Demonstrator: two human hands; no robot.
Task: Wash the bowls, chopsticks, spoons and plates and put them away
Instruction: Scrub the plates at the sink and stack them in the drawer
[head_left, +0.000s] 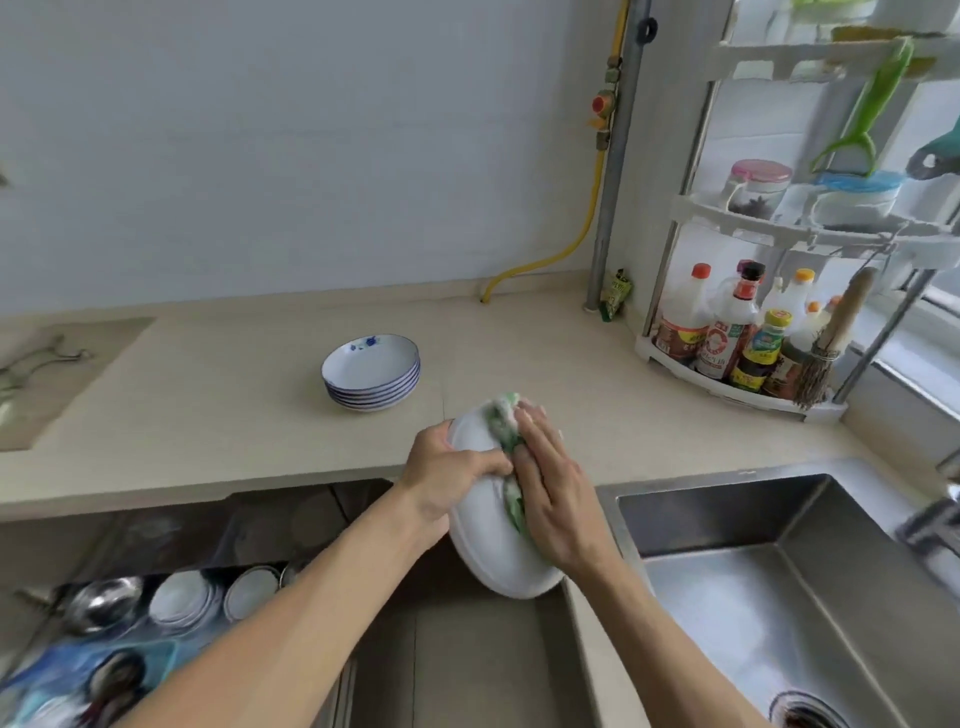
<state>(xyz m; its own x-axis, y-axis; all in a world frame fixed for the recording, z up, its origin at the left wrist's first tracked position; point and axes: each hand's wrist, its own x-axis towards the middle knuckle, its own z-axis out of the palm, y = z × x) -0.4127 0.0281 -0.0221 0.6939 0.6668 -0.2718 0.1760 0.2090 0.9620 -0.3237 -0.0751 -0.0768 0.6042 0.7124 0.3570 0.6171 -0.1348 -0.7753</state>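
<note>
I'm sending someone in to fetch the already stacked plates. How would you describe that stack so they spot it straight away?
Start at the long beige countertop left of the steel sink. The stack of plates sits alone near its middle, beyond the hands. Unlike the plain white dish being wiped, these are shallow white plates with blue rims, and the top one has a small blue flower pattern.

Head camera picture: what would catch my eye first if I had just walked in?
Probably the two hands in the middle: the left hand grips a white plate on edge, and the right hand presses a green cloth against it. Behind them a stack of blue-rimmed dishes sits on the counter, and the steel sink lies at right.
</note>
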